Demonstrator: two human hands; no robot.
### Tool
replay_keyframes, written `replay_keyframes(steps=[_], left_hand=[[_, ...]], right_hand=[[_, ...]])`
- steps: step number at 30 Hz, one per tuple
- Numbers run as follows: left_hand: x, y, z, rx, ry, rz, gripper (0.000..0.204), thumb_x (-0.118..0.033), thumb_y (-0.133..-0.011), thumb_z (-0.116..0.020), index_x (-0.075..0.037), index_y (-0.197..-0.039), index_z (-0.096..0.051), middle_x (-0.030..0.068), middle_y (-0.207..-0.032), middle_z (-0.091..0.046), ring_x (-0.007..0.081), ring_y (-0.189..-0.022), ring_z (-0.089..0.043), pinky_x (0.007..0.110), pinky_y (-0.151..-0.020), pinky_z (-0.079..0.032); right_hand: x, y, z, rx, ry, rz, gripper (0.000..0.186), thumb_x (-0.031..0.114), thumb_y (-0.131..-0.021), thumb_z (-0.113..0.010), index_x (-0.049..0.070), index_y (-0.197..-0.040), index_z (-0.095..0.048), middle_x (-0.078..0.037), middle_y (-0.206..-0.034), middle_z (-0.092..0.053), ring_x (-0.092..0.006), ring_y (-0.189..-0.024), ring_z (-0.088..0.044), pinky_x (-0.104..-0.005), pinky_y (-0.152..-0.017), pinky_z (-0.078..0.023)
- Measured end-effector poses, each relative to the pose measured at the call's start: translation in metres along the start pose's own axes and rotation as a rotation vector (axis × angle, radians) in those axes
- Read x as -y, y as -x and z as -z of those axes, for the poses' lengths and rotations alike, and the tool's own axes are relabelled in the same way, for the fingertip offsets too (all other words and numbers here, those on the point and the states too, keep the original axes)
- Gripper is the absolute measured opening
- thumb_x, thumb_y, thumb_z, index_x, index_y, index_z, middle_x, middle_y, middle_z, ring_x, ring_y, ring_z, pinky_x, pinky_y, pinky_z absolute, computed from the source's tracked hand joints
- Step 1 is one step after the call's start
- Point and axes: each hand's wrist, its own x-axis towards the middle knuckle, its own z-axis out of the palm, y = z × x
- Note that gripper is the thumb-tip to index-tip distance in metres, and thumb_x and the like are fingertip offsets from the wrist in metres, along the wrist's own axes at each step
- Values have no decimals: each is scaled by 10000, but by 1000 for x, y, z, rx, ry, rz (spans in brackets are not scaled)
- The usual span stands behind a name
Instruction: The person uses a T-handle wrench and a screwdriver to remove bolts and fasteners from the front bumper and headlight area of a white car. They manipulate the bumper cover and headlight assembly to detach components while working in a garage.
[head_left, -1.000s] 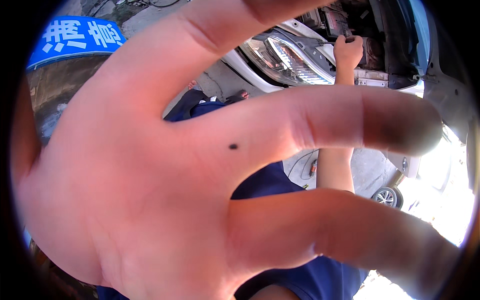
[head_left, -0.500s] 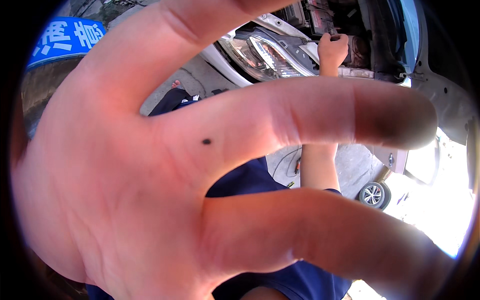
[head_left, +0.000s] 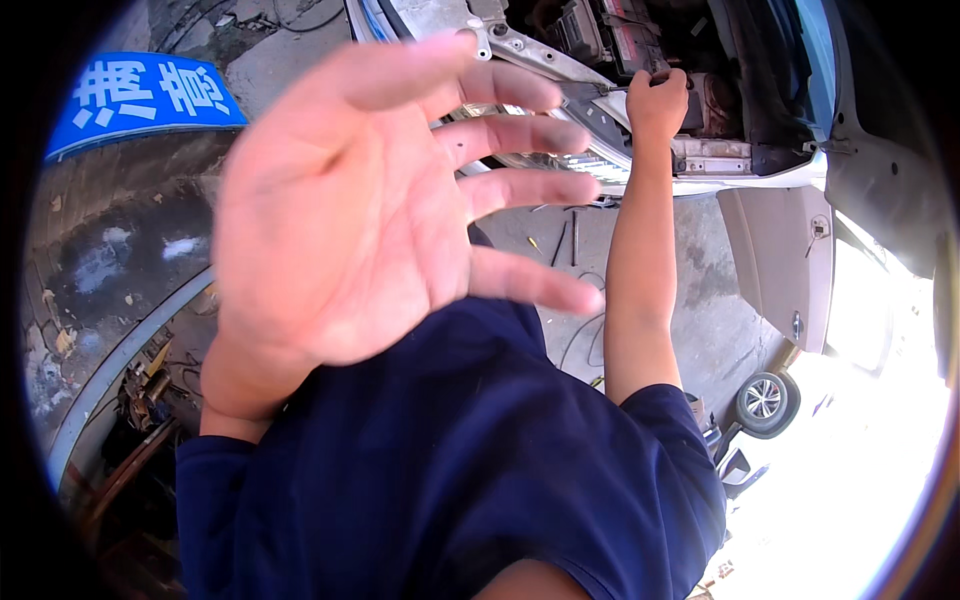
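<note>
My left hand (head_left: 345, 205) is raised close to the camera, palm facing it. Its fingers are spread and slightly bent, and nothing is in them. At the open engine bay of a car, my right arm is stretched out forward. There my right hand (head_left: 658, 105) has its fingers curled in beside a box-shaped part with a red and dark top (head_left: 630, 38), which looks like a car battery. What the fingertips grip, if anything, is too small to make out. The car's headlight (head_left: 540, 161) shows partly between my left fingers.
A pale detached-looking door panel (head_left: 780, 255) stands to the right, with a wheel (head_left: 762, 400) beyond it. Thin tools (head_left: 574, 238) and a cable lie on the concrete floor. At left are a blue sign (head_left: 150, 95), a curved metal strip (head_left: 130, 355) and assorted scrap.
My left hand has drawn away from the camera, uncovering my shirt, right forearm and the floor. My right hand stays at the engine bay in much the same pose.
</note>
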Motion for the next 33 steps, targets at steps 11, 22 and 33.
replay_keyframes(steps=[11,22,33], left_hand=[[-35,-37,247,-642,-648,-274,264,-261,-992,-618,-54,-1155,-626,112,-1085,-674,225,-951,-655,390,-759,-535],[-116,104,621,-1392,-826,775,268,-326,-948,-583,-65,-907,-539,100,-753,-549,243,-592,-547,452,-506,-453],[-242,-64,576,-989,-1629,-96,261,-18,-843,-603,8,-1077,-714,149,-954,-740,235,-897,-712,374,-813,-560]], right_hand=[[-15,-29,31,409,137,335,236,318,-973,-642,101,-1064,-654,-220,-992,-719,-463,-946,-665,-528,-786,-528],[34,-24,41,506,399,131,339,329,-957,-664,18,-1092,-646,-264,-999,-718,-462,-985,-678,-562,-853,-529],[47,-19,40,562,552,-107,327,361,-960,-655,60,-1086,-679,-232,-979,-731,-455,-959,-690,-548,-845,-548]])
